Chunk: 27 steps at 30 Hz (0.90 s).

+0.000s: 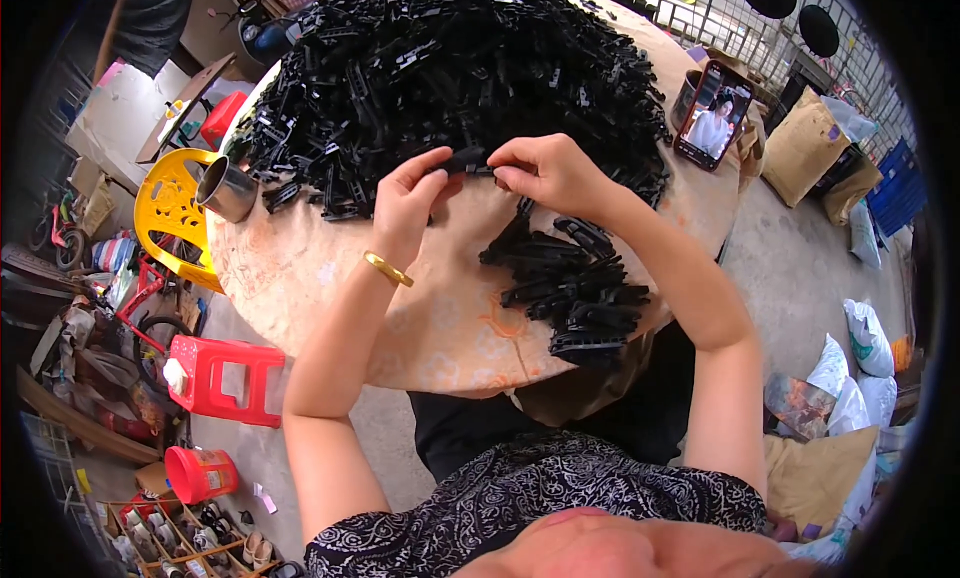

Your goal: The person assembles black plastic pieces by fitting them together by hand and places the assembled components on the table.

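Note:
My left hand (pixel 408 200), with a gold bangle at its wrist, pinches one end of a small dark plastic piece (pixel 464 162). The fingers of my right hand (pixel 553 175) are closed at the piece's other end. Just beyond them rises a big heap of similar black plastic pieces (pixel 400 68), long and narrow, perhaps clips. Nearer me, below my right hand, lies a smaller pile of black pieces (pixel 575 288), several lined up side by side. Both piles rest on a round table with a peach patterned cloth (pixel 420 328).
A metal cup (pixel 228 190) stands at the table's left edge, and a phone (pixel 714 116) is propped up at the right. To the left are a yellow chair (pixel 165 213), a red stool (pixel 230 378) and a red bucket (pixel 200 473). Sacks (pixel 808 148) sit at the right.

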{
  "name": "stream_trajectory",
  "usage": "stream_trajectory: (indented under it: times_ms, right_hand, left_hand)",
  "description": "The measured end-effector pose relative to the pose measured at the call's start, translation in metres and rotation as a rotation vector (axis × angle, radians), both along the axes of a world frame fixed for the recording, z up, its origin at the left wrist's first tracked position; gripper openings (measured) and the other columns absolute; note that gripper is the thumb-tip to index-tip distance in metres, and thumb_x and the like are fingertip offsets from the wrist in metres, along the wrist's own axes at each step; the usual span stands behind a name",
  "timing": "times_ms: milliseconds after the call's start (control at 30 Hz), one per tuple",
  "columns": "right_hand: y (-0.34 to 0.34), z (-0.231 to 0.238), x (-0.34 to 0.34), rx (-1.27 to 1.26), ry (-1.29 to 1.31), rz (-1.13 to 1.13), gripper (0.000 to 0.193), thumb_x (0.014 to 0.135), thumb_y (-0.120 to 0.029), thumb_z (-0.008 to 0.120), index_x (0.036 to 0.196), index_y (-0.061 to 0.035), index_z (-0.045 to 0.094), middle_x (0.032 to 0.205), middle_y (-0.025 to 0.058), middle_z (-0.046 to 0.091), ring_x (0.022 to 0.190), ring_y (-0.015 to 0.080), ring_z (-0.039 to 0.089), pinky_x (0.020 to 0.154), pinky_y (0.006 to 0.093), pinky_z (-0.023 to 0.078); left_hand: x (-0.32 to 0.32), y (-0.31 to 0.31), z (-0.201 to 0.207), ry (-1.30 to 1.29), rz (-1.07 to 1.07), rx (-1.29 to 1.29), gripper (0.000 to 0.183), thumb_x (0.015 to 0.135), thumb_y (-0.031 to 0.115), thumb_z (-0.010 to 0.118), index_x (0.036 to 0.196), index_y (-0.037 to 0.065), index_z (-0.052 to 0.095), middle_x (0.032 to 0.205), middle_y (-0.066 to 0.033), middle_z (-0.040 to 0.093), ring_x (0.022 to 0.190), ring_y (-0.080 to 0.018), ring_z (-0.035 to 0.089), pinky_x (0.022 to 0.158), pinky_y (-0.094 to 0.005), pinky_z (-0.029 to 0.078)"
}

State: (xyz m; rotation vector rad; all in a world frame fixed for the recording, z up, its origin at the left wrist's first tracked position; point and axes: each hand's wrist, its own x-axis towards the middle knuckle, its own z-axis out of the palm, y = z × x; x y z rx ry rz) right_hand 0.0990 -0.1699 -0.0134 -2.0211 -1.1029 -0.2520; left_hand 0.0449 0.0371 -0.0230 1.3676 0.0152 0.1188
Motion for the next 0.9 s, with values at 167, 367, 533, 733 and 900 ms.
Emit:
stream_trajectory:
  times_ms: [167, 367, 533, 733, 900]
  right_hand:
    - [-0.004, -0.009, -0.005, 0.231, 0.383, 0.128, 0.014, 0.089, -0.006, 0.057, 0.097, 0.0036, 0.064, 0.080, 0.0080, 0.067, 0.077, 0.0117, 0.065, 0.069, 0.0245, 0.052]
    - [-0.005, -0.009, -0.012, 0.316, 0.354, 0.115, 0.014, 0.087, -0.007, 0.059, 0.097, 0.0024, 0.064, 0.081, 0.0111, 0.068, 0.078, 0.0144, 0.067, 0.070, 0.0251, 0.052]
    - [-0.009, -0.003, -0.017, 0.254, 0.317, 0.090, 0.020, 0.083, -0.014, 0.065, 0.097, 0.0000, 0.064, 0.085, 0.0113, 0.067, 0.080, 0.0195, 0.066, 0.072, 0.0279, 0.051]
    - [-0.013, 0.000, -0.003, 0.167, -0.214, 0.126, 0.040, 0.072, -0.024, 0.077, 0.100, 0.0008, 0.062, 0.096, 0.0105, 0.061, 0.083, 0.0205, 0.059, 0.073, 0.0293, 0.048]
    - [-0.016, 0.000, -0.014, 0.143, 0.127, 0.117, 0.034, 0.071, -0.014, 0.077, 0.097, 0.0021, 0.063, 0.087, 0.0103, 0.063, 0.078, 0.0184, 0.061, 0.070, 0.0274, 0.049]
  left_hand:
    - [-0.009, -0.018, 0.002, -0.043, -0.112, 0.174, 0.034, 0.086, 0.005, 0.059, 0.119, -0.004, 0.057, 0.096, -0.0065, 0.066, 0.084, -0.0106, 0.065, 0.074, -0.0195, 0.050]
    - [-0.010, -0.017, -0.003, -0.094, -0.053, 0.452, 0.036, 0.082, 0.008, 0.069, 0.116, -0.001, 0.060, 0.089, -0.0033, 0.068, 0.081, -0.0071, 0.063, 0.070, -0.0176, 0.049]
    - [-0.014, -0.022, 0.001, -0.165, -0.029, 0.369, 0.031, 0.082, 0.003, 0.067, 0.112, 0.000, 0.063, 0.087, -0.0023, 0.068, 0.078, -0.0059, 0.063, 0.069, -0.0166, 0.048]
    - [-0.021, -0.027, 0.005, -0.378, 0.053, 0.783, 0.032, 0.080, 0.004, 0.068, 0.112, 0.005, 0.064, 0.081, -0.0053, 0.068, 0.063, -0.0042, 0.056, 0.057, -0.0203, 0.046]
    - [-0.026, -0.029, 0.010, -0.491, 0.095, 0.846, 0.032, 0.077, 0.003, 0.069, 0.109, 0.006, 0.065, 0.083, -0.0081, 0.068, 0.057, -0.0086, 0.054, 0.053, -0.0222, 0.044]
